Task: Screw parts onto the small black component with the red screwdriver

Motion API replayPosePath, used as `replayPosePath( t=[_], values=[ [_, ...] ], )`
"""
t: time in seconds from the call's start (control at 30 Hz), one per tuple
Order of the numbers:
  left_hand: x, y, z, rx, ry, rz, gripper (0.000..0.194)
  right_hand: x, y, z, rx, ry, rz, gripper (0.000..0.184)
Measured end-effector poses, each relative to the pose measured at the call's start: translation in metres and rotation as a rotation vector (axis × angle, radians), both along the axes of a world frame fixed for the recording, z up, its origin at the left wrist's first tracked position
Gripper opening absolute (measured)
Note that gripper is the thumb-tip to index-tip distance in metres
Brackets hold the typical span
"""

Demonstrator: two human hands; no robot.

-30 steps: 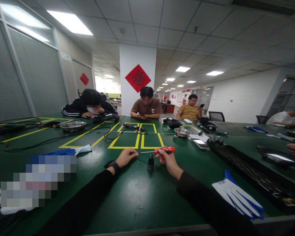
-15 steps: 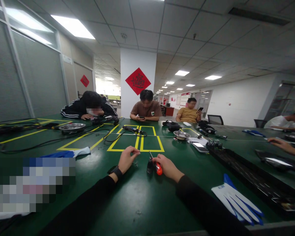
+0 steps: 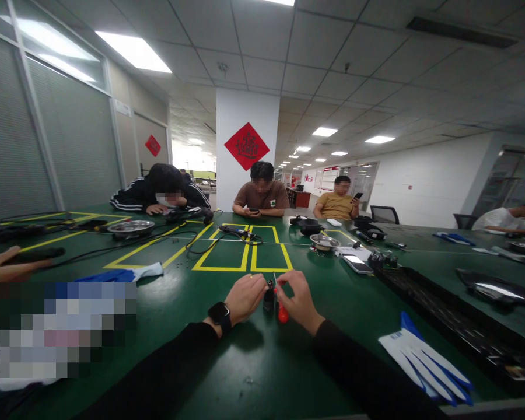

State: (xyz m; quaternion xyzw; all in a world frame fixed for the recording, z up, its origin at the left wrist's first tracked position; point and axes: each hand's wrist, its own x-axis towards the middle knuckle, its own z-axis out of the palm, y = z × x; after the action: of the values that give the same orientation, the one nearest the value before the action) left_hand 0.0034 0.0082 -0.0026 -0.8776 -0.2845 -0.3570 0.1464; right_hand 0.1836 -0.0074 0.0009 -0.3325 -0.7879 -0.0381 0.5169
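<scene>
Just below the center of the frame, your right hand [image 3: 300, 298] pinches a red screwdriver [image 3: 283, 314], handle down, beside a small black cylinder [image 3: 268, 301] upright on the green table [image 3: 192, 379]. Your left hand [image 3: 245, 296] bunches its fingers at the cylinder's top; whether they grip anything cannot be told. A white-and-blue glove [image 3: 422, 359] lies lower right.

Green table [image 3: 254, 357], glossy | yellow tape [image 3: 219, 269] outlines across far half | left bowl [image 3: 131, 229], right bowl [image 3: 324, 242], both metal | phone [image 3: 357, 264] near long black tray [image 3: 441, 321], right | right glove [image 3: 426, 361], white-blue; left glove [image 3: 149, 272], similar | black cylinder [image 3: 269, 298] upright, centre
</scene>
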Motion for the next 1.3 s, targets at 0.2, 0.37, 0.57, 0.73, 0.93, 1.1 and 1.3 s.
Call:
replayPosePath(
  t=[0.2,0.37,0.57,0.73,0.93,1.1,1.3],
  values=[
    [0.0012,-0.0051,0.0033,-0.015,0.038,-0.028,0.025,-0.0062,-0.0032,0.001,0.048,-0.093,0.017,0.003],
    [0.0011,-0.0055,0.0034,-0.031,0.014,-0.055,0.023,-0.0062,-0.0058,0.0023,0.039,-0.104,0.037,0.005],
    [0.0013,-0.0044,0.0027,-0.027,0.021,-0.038,0.023,-0.006,-0.0054,0.0015,0.06,-0.124,0.055,0.007],
    [0.0009,-0.0025,0.0015,-0.02,0.024,-0.046,0.024,-0.0062,-0.0053,0.0019,0.073,-0.143,0.058,0.007],
    [0.0009,-0.0013,0.0007,0.0,0.07,-0.008,0.026,-0.0051,-0.0072,0.0043,0.126,-0.182,0.038,0.008],
    [0.0018,-0.001,-0.0015,-0.009,0.056,-0.013,0.027,-0.0052,-0.0072,0.0047,0.129,-0.215,0.046,0.009],
    [-0.0001,-0.0029,0.0039,-0.232,-0.243,0.057,0.022,-0.0034,-0.0028,0.0033,0.039,0.003,-0.067,0.007]
  ],
)
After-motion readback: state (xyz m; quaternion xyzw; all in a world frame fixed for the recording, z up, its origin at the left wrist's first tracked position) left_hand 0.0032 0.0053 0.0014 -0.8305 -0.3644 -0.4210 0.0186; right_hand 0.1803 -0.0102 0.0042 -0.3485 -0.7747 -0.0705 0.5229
